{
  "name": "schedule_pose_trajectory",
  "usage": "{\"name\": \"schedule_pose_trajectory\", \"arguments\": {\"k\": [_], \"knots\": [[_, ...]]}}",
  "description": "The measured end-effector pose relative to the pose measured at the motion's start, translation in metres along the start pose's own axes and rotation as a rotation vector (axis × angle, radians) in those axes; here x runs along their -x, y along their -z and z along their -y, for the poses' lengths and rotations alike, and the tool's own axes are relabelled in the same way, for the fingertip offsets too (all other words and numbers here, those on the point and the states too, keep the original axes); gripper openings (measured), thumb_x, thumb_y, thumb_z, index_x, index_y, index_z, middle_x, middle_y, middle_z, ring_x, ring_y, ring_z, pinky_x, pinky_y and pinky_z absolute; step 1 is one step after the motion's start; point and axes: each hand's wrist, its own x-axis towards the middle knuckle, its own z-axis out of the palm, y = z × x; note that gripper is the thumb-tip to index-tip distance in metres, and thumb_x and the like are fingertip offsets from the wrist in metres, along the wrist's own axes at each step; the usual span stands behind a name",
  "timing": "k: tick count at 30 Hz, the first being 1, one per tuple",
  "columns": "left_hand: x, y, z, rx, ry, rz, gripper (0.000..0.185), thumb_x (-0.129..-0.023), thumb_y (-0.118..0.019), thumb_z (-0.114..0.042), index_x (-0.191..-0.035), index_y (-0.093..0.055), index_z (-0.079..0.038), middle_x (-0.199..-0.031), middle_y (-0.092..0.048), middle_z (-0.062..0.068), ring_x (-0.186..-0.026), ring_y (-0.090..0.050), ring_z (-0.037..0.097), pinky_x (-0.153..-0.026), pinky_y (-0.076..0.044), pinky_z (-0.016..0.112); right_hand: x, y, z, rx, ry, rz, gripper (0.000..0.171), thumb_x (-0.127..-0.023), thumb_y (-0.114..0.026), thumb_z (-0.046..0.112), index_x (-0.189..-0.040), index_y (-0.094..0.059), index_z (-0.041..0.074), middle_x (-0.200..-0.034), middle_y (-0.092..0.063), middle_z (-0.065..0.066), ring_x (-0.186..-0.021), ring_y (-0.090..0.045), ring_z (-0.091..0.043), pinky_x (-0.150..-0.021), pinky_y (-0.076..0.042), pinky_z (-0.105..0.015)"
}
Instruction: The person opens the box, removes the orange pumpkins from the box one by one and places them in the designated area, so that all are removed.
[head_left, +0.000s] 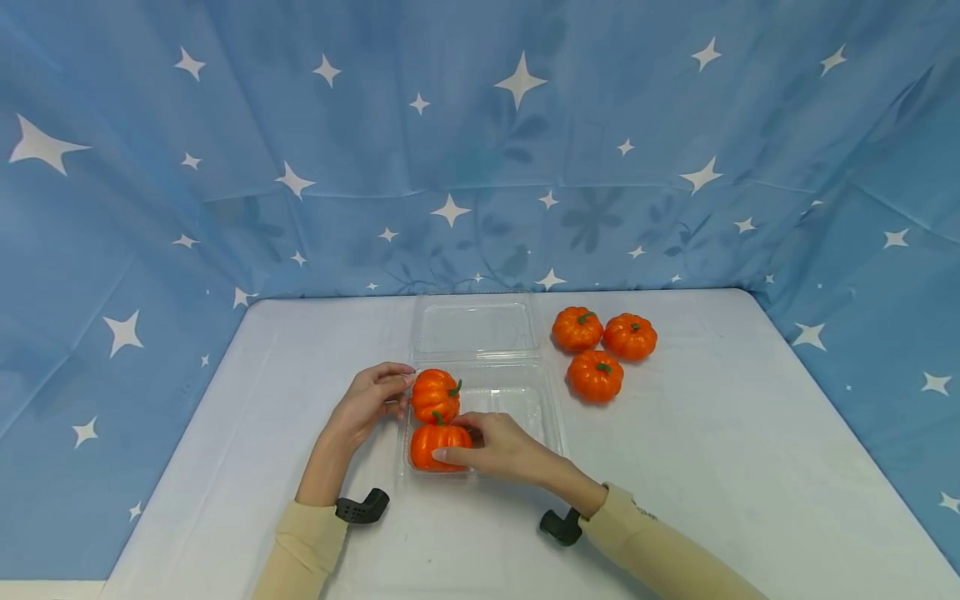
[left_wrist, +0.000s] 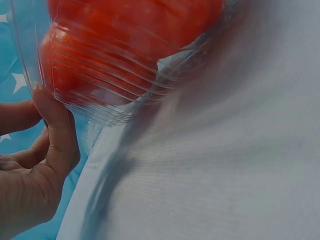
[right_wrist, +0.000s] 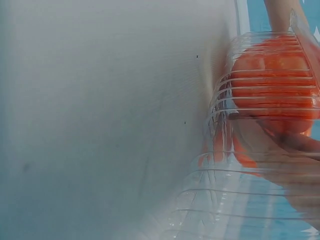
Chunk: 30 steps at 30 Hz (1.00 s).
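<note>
A clear plastic hinged container [head_left: 517, 412] lies open on the table, its lid [head_left: 476, 327] folded back to the far side. Two orange toy pumpkins with green stems sit in its left half, a rear one [head_left: 433, 394] and a front one [head_left: 429, 446]. My left hand [head_left: 366, 405] pinches the container's left rim between thumb and fingertip, as the left wrist view shows. With thumb and fingers, my right hand [head_left: 504, 446] grips the front pumpkin inside the tray. Through the ribbed wall [right_wrist: 270, 100], the right wrist view shows orange pumpkin and part of this hand.
Three more pumpkins stand grouped right of the container: one at the back [head_left: 576, 330], one farther right [head_left: 631, 337] and one nearer [head_left: 596, 377]. A white cloth covers the table [head_left: 720, 467]. Behind it hangs a blue curtain [head_left: 480, 150] with white stars.
</note>
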Motion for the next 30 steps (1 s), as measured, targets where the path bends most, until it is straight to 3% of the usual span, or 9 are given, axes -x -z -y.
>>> {"name": "schedule_pose_trajectory", "arguments": {"k": [11, 19, 30], "knots": [[0.000, 0.000, 0.000, 0.012, 0.004, -0.007, 0.033, -0.097, -0.058, -0.016, -0.123, -0.051, 0.003, -0.088, -0.059, 0.009, -0.059, -0.052, 0.014, -0.055, -0.050, 0.023, 0.006, 0.005, 0.001, 0.020, 0.012, -0.026, 0.060, -0.086, -0.068, 0.049, -0.129, -0.061, 0.008, -0.116, -0.068, -0.001, -0.094, -0.062, -0.008, -0.085, -0.055, -0.029], [0.001, 0.000, 0.001, 0.005, 0.002, -0.004, 0.034, -0.097, -0.058, -0.016, -0.124, -0.050, 0.003, -0.083, -0.061, 0.004, -0.060, -0.053, 0.014, -0.055, -0.050, 0.024, 0.015, 0.012, 0.001, 0.010, 0.067, -0.025, 0.061, -0.086, -0.069, 0.048, -0.131, -0.059, 0.008, -0.125, -0.065, -0.004, -0.110, -0.064, -0.016, -0.095, -0.054, -0.035], [0.000, 0.000, 0.001, -0.032, 0.009, -0.008, 0.038, -0.098, -0.056, -0.015, -0.128, -0.048, 0.006, -0.091, -0.062, 0.002, -0.064, -0.052, 0.011, -0.057, -0.050, 0.022, 0.026, 0.022, -0.002, -0.024, 0.112, -0.033, 0.065, -0.083, -0.074, 0.045, -0.133, -0.057, 0.008, -0.131, -0.061, -0.004, -0.116, -0.060, -0.018, -0.097, -0.053, -0.036]]}}
